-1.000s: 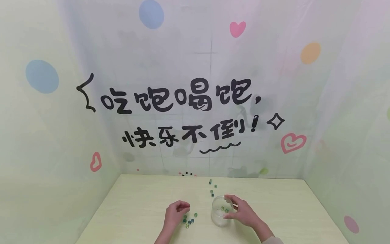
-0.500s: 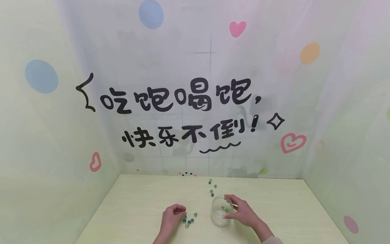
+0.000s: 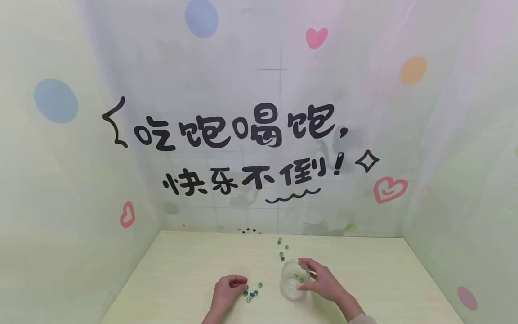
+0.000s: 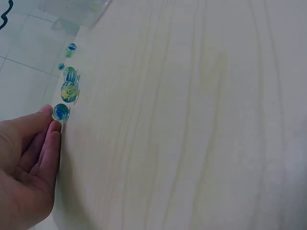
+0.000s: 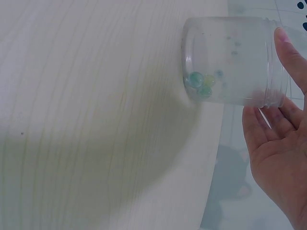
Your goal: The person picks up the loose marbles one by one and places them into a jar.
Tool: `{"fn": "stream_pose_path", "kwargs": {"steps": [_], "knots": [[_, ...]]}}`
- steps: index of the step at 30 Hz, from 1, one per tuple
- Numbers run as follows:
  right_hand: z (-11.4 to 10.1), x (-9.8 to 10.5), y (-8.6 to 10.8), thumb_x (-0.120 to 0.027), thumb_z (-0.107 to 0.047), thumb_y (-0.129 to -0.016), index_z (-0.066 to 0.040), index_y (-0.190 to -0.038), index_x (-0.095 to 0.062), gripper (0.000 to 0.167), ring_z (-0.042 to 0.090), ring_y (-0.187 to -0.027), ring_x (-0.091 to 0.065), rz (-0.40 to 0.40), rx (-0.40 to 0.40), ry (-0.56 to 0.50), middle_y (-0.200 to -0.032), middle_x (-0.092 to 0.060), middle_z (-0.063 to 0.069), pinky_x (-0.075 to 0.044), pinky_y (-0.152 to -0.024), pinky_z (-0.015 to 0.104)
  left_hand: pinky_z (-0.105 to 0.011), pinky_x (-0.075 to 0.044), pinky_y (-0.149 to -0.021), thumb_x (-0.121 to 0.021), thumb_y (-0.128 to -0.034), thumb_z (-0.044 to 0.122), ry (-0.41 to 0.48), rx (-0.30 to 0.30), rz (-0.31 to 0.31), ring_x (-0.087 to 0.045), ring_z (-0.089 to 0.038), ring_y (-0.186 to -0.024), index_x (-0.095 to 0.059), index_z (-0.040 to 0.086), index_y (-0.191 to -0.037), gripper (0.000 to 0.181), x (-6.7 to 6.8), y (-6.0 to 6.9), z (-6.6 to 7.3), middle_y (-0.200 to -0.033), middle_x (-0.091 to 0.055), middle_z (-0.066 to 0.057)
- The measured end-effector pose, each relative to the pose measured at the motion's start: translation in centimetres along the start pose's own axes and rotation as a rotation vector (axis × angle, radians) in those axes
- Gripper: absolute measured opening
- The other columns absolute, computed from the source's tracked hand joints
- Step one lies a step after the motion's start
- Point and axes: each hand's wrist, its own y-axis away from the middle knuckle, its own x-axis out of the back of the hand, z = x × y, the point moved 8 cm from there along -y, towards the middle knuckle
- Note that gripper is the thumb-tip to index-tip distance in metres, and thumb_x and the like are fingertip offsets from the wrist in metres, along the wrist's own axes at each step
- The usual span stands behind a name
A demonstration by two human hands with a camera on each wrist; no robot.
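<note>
A person's right hand (image 3: 323, 282) gripped a clear screw-neck jar (image 3: 288, 288) that stood upright on a pale wood-grain table (image 3: 182, 261), thumb and fingers curled round its side near the rim. Uncapped, the jar held what looked like 3 green and yellowish marbles (image 5: 195, 79), low against its base. To the jar's left, the person's left hand (image 3: 227, 292) rested by a loose cluster of 6 glass marbles (image 3: 255, 293), its fingertips up against a blue-green marble (image 4: 61, 112); whether they pinched it or only touched it, this onlooker could not tell. Another 5 marbles (image 3: 287, 247) lay strewn beyond the jar, toward a printed backdrop (image 3: 364, 112), the nearest just behind the jar's wall.

The likeliest mishap, by the look of it, was a runaway: smooth and round, the blue-green marble could have shot out under an off-centre squeeze, or been knocked into its neighbours and sent them rolling past the jar. The jar was a 2nd hazard. With the hold so high, a sideways tug might have tipped it and spilled its contents, while a slide toward the backdrop could have nudged the scattered 5.
</note>
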Motion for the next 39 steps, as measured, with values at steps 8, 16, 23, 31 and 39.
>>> {"fn": "stream_pose_path", "kwargs": {"steps": [8, 16, 23, 31, 39], "knots": [[0.08, -0.04, -0.04, -0.082, -0.015, -0.082, 0.009, -0.139, -0.046, 0.071, 0.051, -0.13, -0.048, 0.002, 0.0, 0.007, -0.139, -0.051, 0.034, -0.048, -0.105, 0.049, -0.02, -0.056, -0.072, -0.078, -0.0795, 0.007, -0.019, -0.023, -0.015, -0.069, -0.01, -0.08, -0.076, 0.009, -0.098, 0.019, -0.01, 0.16, 0.0, -0.093, -0.078, -0.006], [0.13, 0.02, -0.01, -0.081, -0.014, -0.082, 0.009, -0.139, -0.046, 0.071, 0.051, -0.13, -0.049, 0.002, 0.002, 0.009, -0.139, -0.052, 0.034, -0.048, -0.104, 0.05, -0.017, -0.053, -0.07, -0.077, -0.0789, 0.004, -0.035, -0.036, -0.004, -0.068, -0.01, -0.079, -0.077, 0.009, -0.096, 0.017, -0.12, 0.24, 0.3, -0.089, -0.078, -0.004], [-0.04, -0.02, 0.03, -0.082, -0.015, -0.082, 0.009, -0.139, -0.046, 0.071, 0.052, -0.128, -0.05, 0.002, 0.008, 0.017, -0.137, -0.052, 0.034, -0.049, -0.104, 0.05, -0.016, -0.05, -0.068, -0.077, -0.0782, 0.002, -0.069, -0.04, 0.015, -0.066, -0.009, -0.076, -0.077, 0.01, -0.09, 0.014, -0.07, 0.26, 0.58, -0.084, -0.076, -0.001], [0.04, -0.06, -0.02, -0.081, -0.014, -0.082, 0.009, -0.139, -0.046, 0.071, 0.051, -0.13, -0.049, -0.005, 0.006, -0.002, -0.139, -0.052, 0.034, -0.049, -0.104, 0.05, -0.02, -0.053, -0.07, -0.077, -0.0784, 0.003, -0.073, -0.009, 0.027, -0.066, -0.008, -0.077, -0.076, 0.011, -0.089, 0.014, -0.19, 0.03, 0.04, -0.084, -0.076, 0.0], [0.37, -0.11, -0.14, -0.081, -0.014, -0.082, 0.009, -0.139, -0.046, 0.071, 0.051, -0.13, -0.048, -0.002, 0.012, -0.009, -0.139, -0.052, 0.033, -0.049, -0.104, 0.049, -0.022, -0.057, -0.072, -0.077, -0.0795, 0.004, -0.025, 0.0, 0.06, -0.068, -0.009, -0.078, -0.075, 0.009, -0.091, 0.012, 0.0, 0.02, -0.1, -0.086, -0.076, -0.002]]}}
